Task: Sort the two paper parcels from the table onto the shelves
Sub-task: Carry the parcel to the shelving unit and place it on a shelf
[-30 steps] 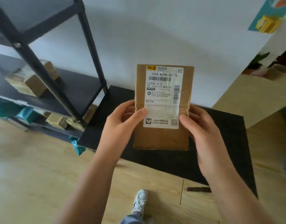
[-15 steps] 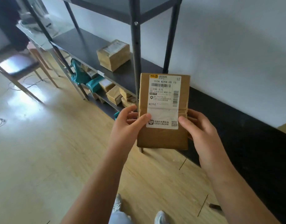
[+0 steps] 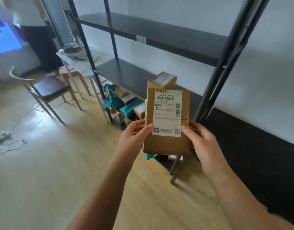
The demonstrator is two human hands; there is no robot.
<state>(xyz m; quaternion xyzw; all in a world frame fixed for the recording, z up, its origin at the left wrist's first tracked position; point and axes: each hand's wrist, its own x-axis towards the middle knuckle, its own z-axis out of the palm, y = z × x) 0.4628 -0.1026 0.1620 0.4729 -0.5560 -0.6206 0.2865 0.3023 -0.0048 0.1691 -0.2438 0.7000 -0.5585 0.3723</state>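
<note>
I hold a flat brown paper parcel (image 3: 166,143) upright in front of me, its white shipping label facing me. My left hand (image 3: 134,135) grips its left edge with the thumb on the label. My right hand (image 3: 201,138) grips its right edge. Behind it stands the black metal shelf unit (image 3: 159,33). A brown cardboard box (image 3: 163,79) rests on the middle shelf (image 3: 126,72), just behind the parcel's top. The lowest shelf holds several brown boxes and teal bags (image 3: 124,103).
The black table (image 3: 252,155) runs along the wall at right. A chair (image 3: 48,88) and a small white table (image 3: 79,63) stand at left, with a person (image 3: 35,30) beyond. Cables (image 3: 10,146) lie on the wooden floor.
The view has swung left from the black table to the shelf unit. Both hands kept the same grip on the parcel. The upper shelf, chair and person have come into view.
</note>
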